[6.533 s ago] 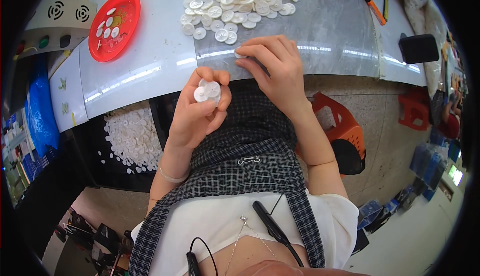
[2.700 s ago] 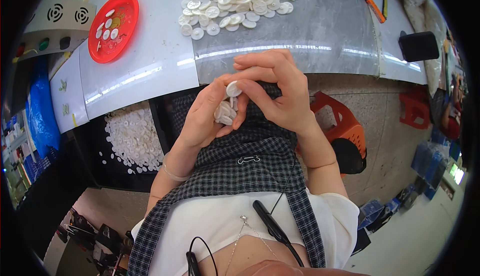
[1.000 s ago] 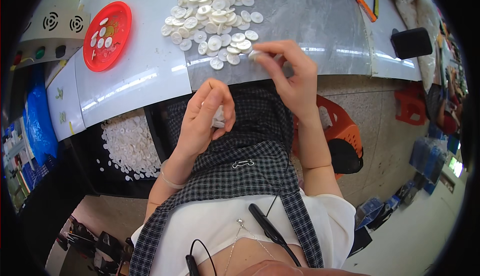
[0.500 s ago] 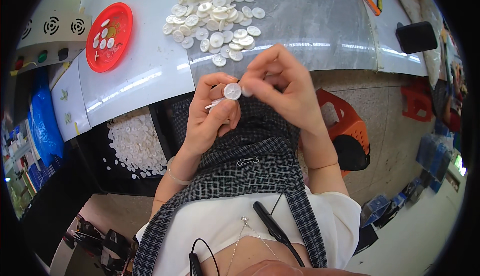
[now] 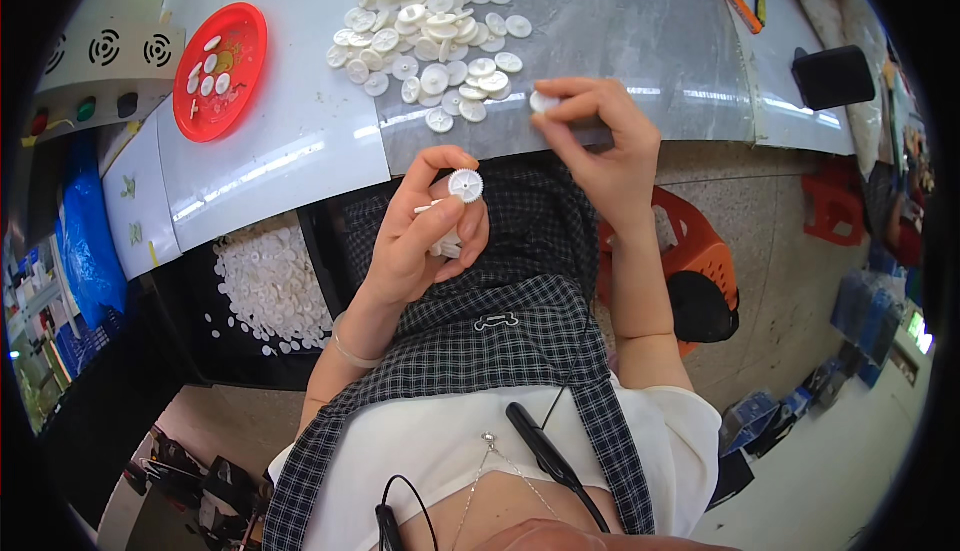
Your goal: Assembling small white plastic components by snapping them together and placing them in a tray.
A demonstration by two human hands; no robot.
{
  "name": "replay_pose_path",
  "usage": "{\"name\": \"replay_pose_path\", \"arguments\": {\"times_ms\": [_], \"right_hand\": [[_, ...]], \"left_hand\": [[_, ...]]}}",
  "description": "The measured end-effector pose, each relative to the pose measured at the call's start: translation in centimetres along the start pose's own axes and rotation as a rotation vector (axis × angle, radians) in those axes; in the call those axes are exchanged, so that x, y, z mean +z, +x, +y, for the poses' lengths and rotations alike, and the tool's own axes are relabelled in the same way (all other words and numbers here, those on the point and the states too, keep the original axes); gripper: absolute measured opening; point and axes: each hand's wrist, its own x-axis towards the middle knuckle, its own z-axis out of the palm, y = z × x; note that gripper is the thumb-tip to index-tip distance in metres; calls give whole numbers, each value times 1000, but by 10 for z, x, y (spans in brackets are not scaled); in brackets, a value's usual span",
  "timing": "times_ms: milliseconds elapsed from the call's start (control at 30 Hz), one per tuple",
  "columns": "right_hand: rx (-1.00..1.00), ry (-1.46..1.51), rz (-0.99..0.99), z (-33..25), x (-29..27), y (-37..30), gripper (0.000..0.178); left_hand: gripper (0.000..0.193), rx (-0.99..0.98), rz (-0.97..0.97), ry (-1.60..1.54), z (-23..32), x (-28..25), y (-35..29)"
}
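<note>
My left hand point(image 5: 425, 226) is closed in front of the table's near edge, pinching a small white toothed plastic gear point(image 5: 466, 185) between thumb and fingers. More white parts point(image 5: 448, 245) show tucked in its curled fingers, partly hidden. To the right, over the table's edge, my right hand point(image 5: 600, 141) pinches a white plastic disc point(image 5: 543, 102) with thumb and fingertips. Finger cover leaves only part of that disc visible. A heap of white plastic gears point(image 5: 435, 26) lies on the grey tabletop beyond both hands.
A red plate point(image 5: 247, 76) with several white pieces stands at the left. Below it, a black tray point(image 5: 215, 351) holds many small white parts. An orange cutter knife point(image 5: 738, 3) and a black object point(image 5: 834, 77) lie at the right. An orange stool point(image 5: 690, 251) stands beside me.
My right hand has moved away from the left hand, to the right and toward the table, carrying the white disc. My left hand has stayed nearly in place with its gear.
</note>
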Motion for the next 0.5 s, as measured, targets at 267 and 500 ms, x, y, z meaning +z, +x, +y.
{"name": "replay_pose_path", "arguments": {"times_ms": [267, 500], "right_hand": [[-166, 485, -185, -20, 11, -3, 67], [-182, 544, -241, -24, 19, -2, 74]], "left_hand": [[42, -103, 47, 24, 3, 9, 3], [45, -133, 11, -3, 4, 7, 1]]}}
